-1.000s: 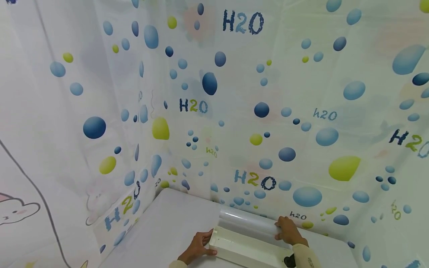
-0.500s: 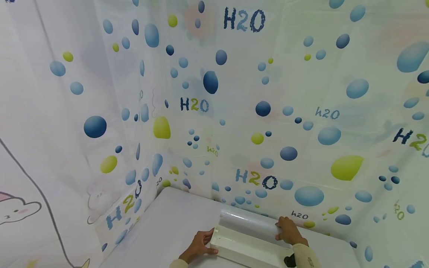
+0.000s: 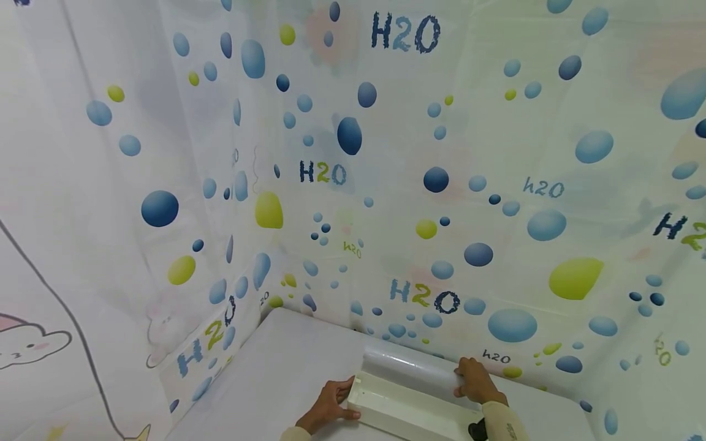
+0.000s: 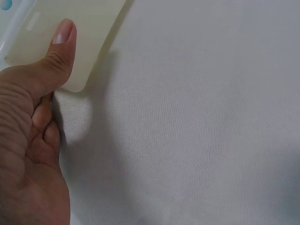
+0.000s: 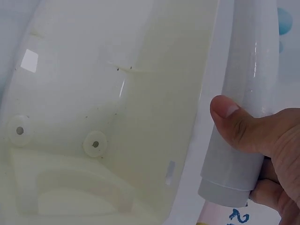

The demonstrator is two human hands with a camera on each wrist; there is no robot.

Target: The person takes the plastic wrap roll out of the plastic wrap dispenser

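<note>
A long cream plastic box, open at the top, lies on the white-covered table in the head view. My left hand grips its left end; in the left wrist view the thumb presses on the box's outer end wall. Behind the box, alongside it, lies a shiny roll of plastic film. My right hand holds the roll's right end. In the right wrist view my thumb lies across the roll, above a greyish core end. Round holed bosses show inside the box.
White curtains printed with blue and green drops and "H2O" rise behind the table and at both sides. The table's white cover extends left of the box. A dark object sits by the right wrist.
The head view has shifted very slightly. Both hands keep their holds, and the box and roll stay in place between them.
</note>
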